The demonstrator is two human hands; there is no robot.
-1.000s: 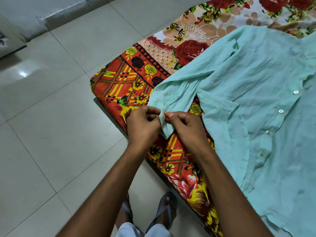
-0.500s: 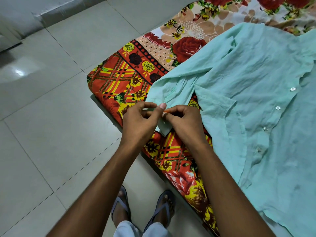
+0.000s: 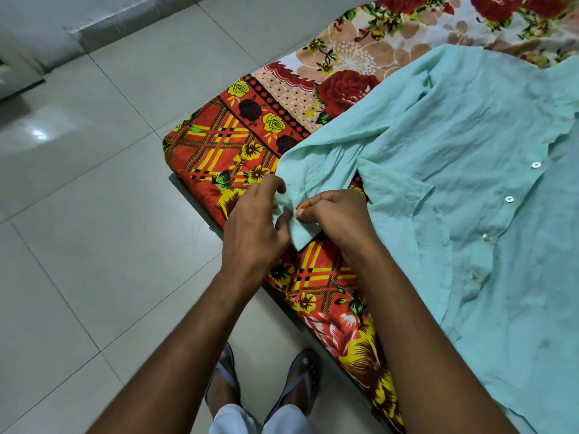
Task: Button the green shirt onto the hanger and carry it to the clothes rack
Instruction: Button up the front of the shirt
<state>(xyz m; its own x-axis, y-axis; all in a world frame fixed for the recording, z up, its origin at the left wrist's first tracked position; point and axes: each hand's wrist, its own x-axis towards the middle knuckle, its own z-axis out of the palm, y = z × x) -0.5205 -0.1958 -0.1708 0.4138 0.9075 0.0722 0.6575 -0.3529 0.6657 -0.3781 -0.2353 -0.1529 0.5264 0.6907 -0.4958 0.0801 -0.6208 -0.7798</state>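
Hands together, left hand (image 3: 255, 227) and right hand (image 3: 340, 219) pinching green shirt (image 3: 470, 170) cuff

The floor (image 3: 94, 214) is laid with large, glossy, pale grey tiles, their thin dark grout lines running diagonally. A bright patch of light (image 3: 37, 134) reflects off a tile at the far left. Along the far edge a grey skirting (image 3: 94, 29) meets the floor. On the right stands a bed, covered with a floral sheet (image 3: 250, 142) in red, orange and yellow, beige farther off.
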